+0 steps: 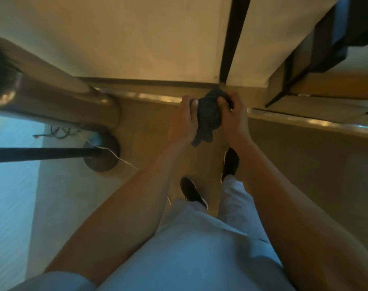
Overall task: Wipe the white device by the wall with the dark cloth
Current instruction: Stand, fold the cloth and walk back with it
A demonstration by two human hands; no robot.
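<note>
Both hands hold the dark cloth bunched between them, out in front above the floor. Left hand: fingers curled round the cloth's 9 o'clock side. Right hand: fingers gripping its 3 o'clock side. Wall at 12 o'clock, with a dark vertical strip. Lamp base with white cord at 9 o'clock. Dark shoes below. White device not identifiable; frame blurred.

No text, label, brand, number or sign can be read on anything here.
</note>
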